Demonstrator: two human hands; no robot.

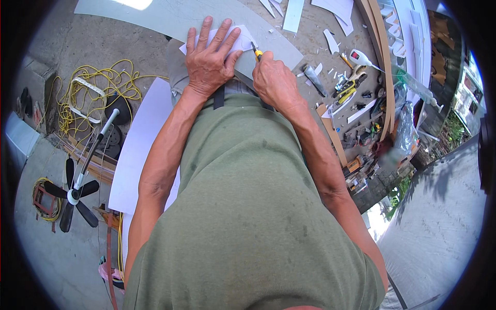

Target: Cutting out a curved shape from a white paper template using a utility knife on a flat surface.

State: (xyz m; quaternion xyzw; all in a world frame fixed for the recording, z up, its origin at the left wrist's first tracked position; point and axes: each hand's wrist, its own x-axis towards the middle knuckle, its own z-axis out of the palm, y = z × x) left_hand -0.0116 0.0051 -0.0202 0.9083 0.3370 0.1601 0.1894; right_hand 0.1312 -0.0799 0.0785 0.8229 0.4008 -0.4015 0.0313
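Observation:
My left hand [211,59] lies flat with its fingers spread, pressing on a white sheet piece [243,37]. Faint curved lines show on that piece, which rests on a larger grey board [150,21]. Closed around a yellow utility knife [258,54], my right hand [275,80] is just to the right of the left one. The knife's dark tip meets the right edge of the white piece. Most of the handle is hidden in my fist.
White offcuts [330,41] lie to the right, near scissors [356,76] and scattered hand tools. A caulking gun [418,88] sits farther right, past a curved brown strip [385,62]. On the left are a coiled yellow cord [77,98], a black-bladed fan [74,195] and a white panel [137,150].

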